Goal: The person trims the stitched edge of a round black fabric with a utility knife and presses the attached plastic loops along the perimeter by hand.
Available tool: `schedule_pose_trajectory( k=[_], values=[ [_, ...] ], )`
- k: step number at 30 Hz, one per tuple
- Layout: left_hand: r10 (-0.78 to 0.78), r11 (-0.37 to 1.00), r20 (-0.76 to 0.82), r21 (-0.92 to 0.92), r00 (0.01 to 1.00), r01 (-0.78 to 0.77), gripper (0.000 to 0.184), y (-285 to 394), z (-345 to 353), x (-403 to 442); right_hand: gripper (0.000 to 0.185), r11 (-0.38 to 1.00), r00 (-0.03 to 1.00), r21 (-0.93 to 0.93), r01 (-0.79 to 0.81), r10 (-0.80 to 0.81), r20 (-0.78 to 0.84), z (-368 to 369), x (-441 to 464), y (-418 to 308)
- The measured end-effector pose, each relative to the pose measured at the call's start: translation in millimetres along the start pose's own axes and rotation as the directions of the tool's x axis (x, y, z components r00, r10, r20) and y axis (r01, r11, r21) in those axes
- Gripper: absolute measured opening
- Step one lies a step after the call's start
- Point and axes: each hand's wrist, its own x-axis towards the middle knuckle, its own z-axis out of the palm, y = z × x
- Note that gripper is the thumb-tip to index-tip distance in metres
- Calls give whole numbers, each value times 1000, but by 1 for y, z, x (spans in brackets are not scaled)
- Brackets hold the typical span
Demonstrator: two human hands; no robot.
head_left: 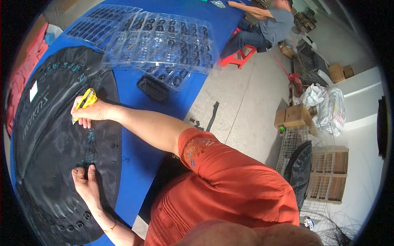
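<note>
A large round black fabric piece [49, 151] with pale lettering lies on the blue-covered table [139, 164]. My right hand [88, 110] is closed round a yellow utility knife [87, 98], its tip pointing down toward the fabric. Lower on the same fabric rests my left hand [86, 184], fingers bent and thumb apart, with no object visible in it. Between both hands runs a strip of teal marks or scraps [90, 143]; their exact nature is unclear. Several small black rings [70, 227] line the fabric's near edge.
Clear plastic trays [160, 43] of black round parts stand beyond my right hand, beside a black tray [152, 87]. Another person [271, 24] sits on a red stool [240, 57] farther along. Cardboard boxes [293, 117], white bags [328, 106] and wire crates [303, 139] line the wall.
</note>
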Motion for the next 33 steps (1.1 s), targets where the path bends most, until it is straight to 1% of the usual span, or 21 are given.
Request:
schedule_pose_trajectory(
  k=[2, 3, 5, 6, 8, 9, 10, 11, 12, 13, 14, 15, 16, 17, 20, 21, 23, 25, 26, 28, 33],
  values=[
    [-63, 993, 13, -102, 998, 64, 34, -6, 1, 1, 24, 1000, 1000, -15, -2, 3, 5, 0, 0, 0],
    [-69, 993, 13, -99, 997, 70, 34, -7, 0, 2, 24, 1000, 1000, -25, -9, 9, 7, 0, -1, -2],
    [-58, 996, 41, -63, 997, 61, 28, -5, -4, 3, 27, 999, 999, -8, -36, 36, -4, 4, -4, -7],
    [-80, 991, 43, -101, 996, 84, 28, -6, -3, 3, 30, 999, 999, 1, -51, 51, -17, 4, -6, -9],
    [-49, 996, 25, -72, 998, 51, 26, -3, -5, 2, 32, 997, 997, -24, -79, 78, -20, 5, -3, -5],
    [-78, 995, 2, -70, 997, 78, 25, 14, -6, 3, 33, 995, 995, -21, -97, 97, -32, 6, -3, -6],
    [-150, 986, 15, -75, 989, 151, 25, 23, -9, 2, 34, 995, 995, -18, -95, 95, -29, 7, -7, -8],
    [-184, 977, 44, -97, 982, 188, 25, 24, -11, 1, 35, 995, 996, -40, -94, 93, -11, 6, -7, -7],
    [-184, 971, 33, -152, 982, 187, 25, 25, -9, 2, 35, 993, 996, -79, -91, 90, -17, 5, -6, -7],
    [-169, 970, 44, -172, 985, 174, 25, 23, -9, 1, 37, 993, 997, -92, -80, 82, 12, 3, -7, -3],
    [-154, 973, 33, -166, 987, 158, 23, 17, -8, 0, 35, 985, 997, -156, -68, 73, 24, 3, -10, -4],
    [-195, 966, 55, -159, 979, 202, 22, 18, -10, 0, 33, 980, 995, -188, -64, 76, 61, 4, -11, -6],
    [-169, 972, 66, -154, 983, 177, 22, 17, -12, 0, 28, 980, 996, -194, -43, 57, 70, 9, -12, -9],
    [-222, 961, 94, -148, 971, 234, 22, 16, -14, 4, 30, 973, 994, -228, -25, 49, 101, 12, -13, -14],
    [-194, 960, 66, -191, 979, 204, 21, 8, -11, 6, 23, 969, 969, -245, -24, 83, 234, 25, -23, -23],
    [-207, 958, 56, -189, 977, 214, 21, 7, -11, 6, 22, 966, 958, -255, -49, 118, 262, 30, -27, -23],
    [-241, 929, 96, -265, 966, 259, 20, 6, -12, 6, 19, 953, 936, -295, -71, 166, 310, 39, -34, -25],
    [-247, 938, 93, -227, 964, 262, 19, 5, -12, 4, 18, 952, 922, -296, -81, 184, 340, 48, -45, -29],
    [-216, 953, 90, -199, 972, 230, 20, 6, -12, 4, 17, 951, 916, -286, -116, 214, 338, 51, -47, -29],
    [-158, 975, 82, -145, 984, 169, 21, 0, -11, 4, 18, 947, 914, -307, -100, 209, 347, 55, -52, -31],
    [-156, 978, 67, -132, 986, 163, 22, 2, -11, 5, 17, 928, 918, -368, -62, 197, 343, 59, -55, -30]
  ],
)
